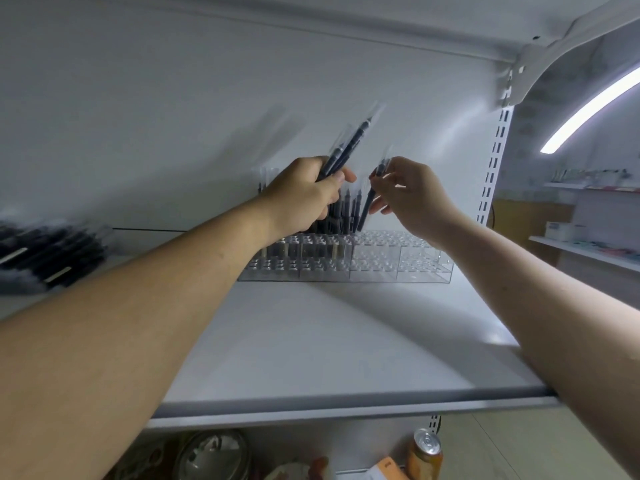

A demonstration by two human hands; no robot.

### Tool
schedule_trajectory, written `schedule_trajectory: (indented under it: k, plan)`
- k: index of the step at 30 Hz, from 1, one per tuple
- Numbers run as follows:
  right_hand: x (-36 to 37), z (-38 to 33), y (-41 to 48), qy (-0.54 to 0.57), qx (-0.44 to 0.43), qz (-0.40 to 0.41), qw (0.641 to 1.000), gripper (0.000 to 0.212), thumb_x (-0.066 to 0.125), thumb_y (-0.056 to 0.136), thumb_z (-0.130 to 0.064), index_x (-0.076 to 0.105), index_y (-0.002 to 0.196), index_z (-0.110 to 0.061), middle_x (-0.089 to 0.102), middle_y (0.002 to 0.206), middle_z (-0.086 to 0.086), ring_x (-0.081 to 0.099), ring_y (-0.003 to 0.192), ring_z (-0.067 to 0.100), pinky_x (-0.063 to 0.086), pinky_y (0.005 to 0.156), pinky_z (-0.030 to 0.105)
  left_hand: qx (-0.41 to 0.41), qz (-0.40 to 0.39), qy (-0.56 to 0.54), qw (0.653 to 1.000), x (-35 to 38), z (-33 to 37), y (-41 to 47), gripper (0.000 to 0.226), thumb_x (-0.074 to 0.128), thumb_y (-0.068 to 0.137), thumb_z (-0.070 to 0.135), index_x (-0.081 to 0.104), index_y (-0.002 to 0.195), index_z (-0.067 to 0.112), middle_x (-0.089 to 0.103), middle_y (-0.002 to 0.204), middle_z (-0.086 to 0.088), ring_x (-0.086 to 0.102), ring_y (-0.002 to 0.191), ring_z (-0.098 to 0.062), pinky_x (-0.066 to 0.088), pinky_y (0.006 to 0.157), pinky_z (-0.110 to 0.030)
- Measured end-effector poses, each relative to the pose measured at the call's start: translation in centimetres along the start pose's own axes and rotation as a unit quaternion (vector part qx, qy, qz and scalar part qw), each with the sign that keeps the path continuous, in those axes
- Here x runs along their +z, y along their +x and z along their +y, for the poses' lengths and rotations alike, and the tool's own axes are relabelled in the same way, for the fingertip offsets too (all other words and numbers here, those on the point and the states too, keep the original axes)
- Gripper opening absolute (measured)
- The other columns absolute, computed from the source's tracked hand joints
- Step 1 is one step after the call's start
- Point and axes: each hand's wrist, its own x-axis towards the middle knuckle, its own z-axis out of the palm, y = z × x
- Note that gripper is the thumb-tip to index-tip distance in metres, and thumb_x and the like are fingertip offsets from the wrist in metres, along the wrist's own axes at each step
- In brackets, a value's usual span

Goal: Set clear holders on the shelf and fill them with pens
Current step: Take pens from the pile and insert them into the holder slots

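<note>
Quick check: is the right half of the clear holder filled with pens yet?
No, the right half of the clear holder shows only empty slots; the standing pens are all in its left half.

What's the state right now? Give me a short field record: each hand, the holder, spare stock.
left hand: grips a bundle of dark pens
right hand: pinches a single pen, tilted, lower end near the holder top
clear holder: on the shelf, near the back wall
holder fill: standing pens in the left part; right part empty
pile of pens: blurred, at the shelf's left
</note>
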Motion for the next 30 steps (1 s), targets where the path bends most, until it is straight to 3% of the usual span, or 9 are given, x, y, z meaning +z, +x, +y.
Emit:
schedule_trajectory:
  k: [5, 8, 10, 13, 19, 21, 23, 27, 30]
  plan:
    - [0.5, 0.0, -0.2, -0.033, -0.001, -0.048, 0.998, 0.016, 0.059, 0.105, -0.019, 0.06, 0.089, -0.018, 0.076, 0.082, 0.003, 0.077, 0.073, 0.018, 0.061, 0.076, 0.058, 0.002, -0.001, 0.01, 1.0, 0.0, 0.0, 0.0, 0.026, 0.04, 0.113, 0.018, 0.061, 0.125, 0.007, 0.041, 0.08, -0.005, 0.039, 0.045, -0.001, 0.034, 0.042, -0.011]
    - [1.1, 0.2, -0.3, -0.069, 0.001, -0.089, 0.994, 0.02, 0.062, 0.103, -0.023, 0.06, 0.083, -0.024, 0.077, 0.072, -0.003, 0.076, 0.075, 0.036, 0.06, 0.073, 0.062, 0.004, -0.001, 0.016, 1.0, 0.0, 0.1, -0.1, 0.027, 0.039, 0.114, 0.018, 0.061, 0.126, 0.008, 0.041, 0.078, -0.003, 0.039, 0.046, -0.002, 0.034, 0.043, -0.011]
    - [1.1, 0.3, -0.1, -0.087, 0.002, -0.087, 0.992, 0.021, 0.064, 0.102, -0.026, 0.06, 0.082, -0.023, 0.076, 0.069, -0.008, 0.074, 0.074, 0.039, 0.061, 0.071, 0.055, 0.005, 0.0, 0.018, 1.0, 0.1, 0.1, -0.2, 0.027, 0.039, 0.114, 0.018, 0.061, 0.126, 0.008, 0.041, 0.076, -0.001, 0.038, 0.047, -0.003, 0.034, 0.043, -0.012]
    - [0.8, 0.5, 0.0, -0.101, 0.006, -0.072, 0.992, 0.022, 0.067, 0.101, -0.03, 0.064, 0.082, -0.02, 0.077, 0.07, -0.006, 0.074, 0.069, 0.027, 0.054, 0.063, 0.038, 0.005, 0.004, 0.021, 1.0, 0.1, 0.1, -0.2, 0.027, 0.039, 0.114, 0.019, 0.061, 0.126, 0.008, 0.041, 0.075, 0.001, 0.039, 0.046, -0.002, 0.034, 0.043, -0.011]
    - [0.8, 1.2, 0.1, -0.149, 0.009, -0.122, 0.981, 0.02, 0.071, 0.098, -0.031, 0.075, 0.085, -0.016, 0.078, 0.085, -0.004, 0.074, 0.081, 0.014, 0.06, 0.079, 0.036, 0.001, -0.005, 0.03, 1.0, 0.2, 0.0, -0.1, 0.027, 0.041, 0.113, 0.023, 0.062, 0.124, 0.011, 0.043, 0.075, 0.003, 0.04, 0.047, -0.002, 0.034, 0.042, -0.01]
    - [0.3, 1.1, 0.1, -0.151, 0.002, -0.126, 0.981, 0.015, 0.075, 0.095, -0.032, 0.077, 0.086, -0.02, 0.077, 0.086, -0.008, 0.072, 0.081, 0.005, 0.059, 0.081, 0.028, 0.002, -0.006, 0.032, 0.999, 0.2, 0.0, -0.1, 0.027, 0.041, 0.113, 0.024, 0.063, 0.123, 0.012, 0.044, 0.075, 0.003, 0.041, 0.048, -0.003, 0.034, 0.042, -0.011]
    - [-0.2, 1.0, 0.1, -0.135, -0.001, -0.11, 0.985, 0.01, 0.077, 0.093, -0.032, 0.077, 0.091, -0.022, 0.077, 0.089, -0.009, 0.073, 0.083, 0.004, 0.06, 0.082, 0.026, 0.001, -0.008, 0.031, 0.999, 0.2, 0.0, -0.1, 0.027, 0.041, 0.113, 0.024, 0.063, 0.121, 0.011, 0.044, 0.074, 0.002, 0.041, 0.048, -0.003, 0.034, 0.043, -0.011]
    - [-1.4, 0.8, 0.5, -0.038, -0.026, 0.007, 0.999, 0.013, 0.075, 0.095, -0.025, 0.076, 0.104, -0.015, 0.078, 0.094, -0.001, 0.074, 0.079, 0.014, 0.063, 0.08, 0.032, -0.004, -0.019, 0.023, 1.0, 0.2, 0.0, -0.1, 0.029, 0.041, 0.113, 0.023, 0.065, 0.12, 0.008, 0.043, 0.076, -0.001, 0.041, 0.047, -0.001, 0.035, 0.043, -0.011]
    - [-1.6, 0.0, 0.4, 0.09, -0.027, 0.036, 0.995, 0.008, 0.074, 0.095, -0.015, 0.077, 0.102, -0.017, 0.079, 0.092, 0.001, 0.071, 0.074, 0.015, 0.057, 0.067, 0.022, -0.009, -0.025, 0.021, 0.999, 0.2, -0.1, -0.1, 0.03, 0.042, 0.113, 0.023, 0.066, 0.118, 0.006, 0.043, 0.077, -0.004, 0.041, 0.046, -0.001, 0.035, 0.044, -0.011]
